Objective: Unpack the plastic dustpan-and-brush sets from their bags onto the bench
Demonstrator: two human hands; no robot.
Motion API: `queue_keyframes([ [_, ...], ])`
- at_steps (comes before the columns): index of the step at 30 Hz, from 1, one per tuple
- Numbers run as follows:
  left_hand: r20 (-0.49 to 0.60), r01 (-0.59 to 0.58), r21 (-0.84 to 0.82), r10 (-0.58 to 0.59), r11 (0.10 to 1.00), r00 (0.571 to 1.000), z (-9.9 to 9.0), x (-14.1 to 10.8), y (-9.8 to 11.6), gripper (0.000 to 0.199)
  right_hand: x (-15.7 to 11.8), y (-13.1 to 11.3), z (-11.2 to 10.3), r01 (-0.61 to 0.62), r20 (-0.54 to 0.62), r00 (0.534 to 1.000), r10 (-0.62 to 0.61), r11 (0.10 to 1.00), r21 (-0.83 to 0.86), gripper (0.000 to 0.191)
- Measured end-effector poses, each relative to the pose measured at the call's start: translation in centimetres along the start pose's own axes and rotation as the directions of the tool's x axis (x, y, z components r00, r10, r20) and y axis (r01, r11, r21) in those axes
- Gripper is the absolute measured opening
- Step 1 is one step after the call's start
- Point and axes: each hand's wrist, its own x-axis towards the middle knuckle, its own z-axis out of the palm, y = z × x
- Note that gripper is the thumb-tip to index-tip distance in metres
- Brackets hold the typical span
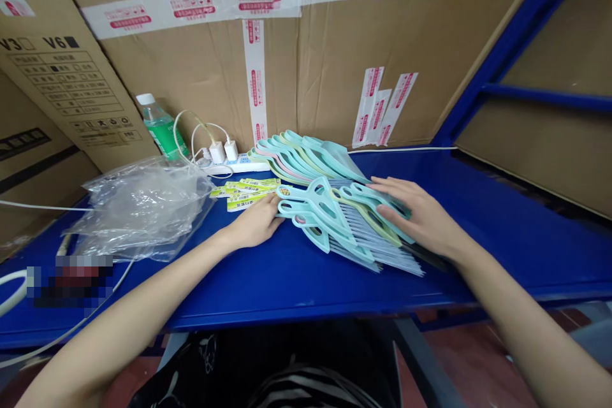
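Several mint-green hand brushes (pixel 329 213) with grey bristles lie in an overlapping pile on the blue table, a yellow-green one among them. My left hand (pixel 258 222) is closed at the handle ends on the pile's left side, its fingertips partly hidden. On the right side, my right hand (pixel 418 211) rests against the brushes with fingers stretched out and apart. Just behind the pile lies a row of nested dustpans (pixel 306 156), mostly mint-green with some yellow-green and pink. Yellow-green printed cards (pixel 246 191) lie beside my left hand.
Clear plastic bags (pixel 143 210) lie at the left. Behind them stand a green-labelled bottle (pixel 165 131) and a white power strip (pixel 243 164) with chargers and cables. A large taped cardboard box (pixel 325 64) closes off the back. A blue metal frame (pixel 497 44) rises at the right.
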Motion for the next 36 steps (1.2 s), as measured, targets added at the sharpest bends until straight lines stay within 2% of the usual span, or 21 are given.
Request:
queue_keyframes([
  [3,-0.034,-0.003,-0.04,0.002,0.999,0.999,-1.6,-0.9,0.0,0.05,-0.5,0.0,-0.1,0.007,0.074,0.997,-0.01,0.999,0.04,0.063],
  [6,-0.119,-0.071,-0.154,0.053,0.986,0.991,-2.7,-1.3,0.9,0.076,-1.0,-0.1,-0.3,0.005,0.151,0.989,-0.015,0.998,0.066,0.073],
  [8,-0.201,-0.119,-0.206,0.077,0.971,0.977,-2.6,-1.2,1.8,0.068,-1.1,-0.2,-0.5,0.003,0.186,0.982,-0.017,0.997,0.076,0.076],
  [11,-0.301,-0.153,-0.19,0.09,0.97,0.949,-1.7,-0.7,2.9,0.041,-1.1,-0.3,-0.6,-0.005,0.201,0.979,-0.014,0.996,0.092,0.075],
  [16,-0.323,-0.161,-0.174,0.099,0.971,0.941,-0.8,0.2,3.3,0.026,-1.0,-0.4,-0.5,0.003,0.191,0.981,-0.022,0.995,0.1,0.073],
  [21,-0.331,-0.153,-0.203,0.079,0.967,0.94,-0.3,1.4,3.0,0.026,-1.0,-0.4,-0.4,0.024,0.178,0.983,-0.037,0.997,0.078,0.077],
  [27,-0.314,-0.157,-0.178,0.095,0.971,0.945,0.3,3.0,2.5,0.031,-0.8,0.2,-0.2,0.027,0.105,0.994,-0.031,0.999,0.041,0.07],
  [34,-0.229,-0.163,-0.294,0.097,0.942,0.969,0.2,2.2,3.0,0.049,-0.9,0.7,0.1,0.019,0.087,0.996,-0.022,0.999,0.035,0.07],
  [36,-0.223,-0.129,-0.3,0.062,0.945,0.973,0.4,1.9,3.0,0.05,-1.0,0.7,0.1,0.001,0.073,0.997,-0.003,0.999,0.04,0.07],
])
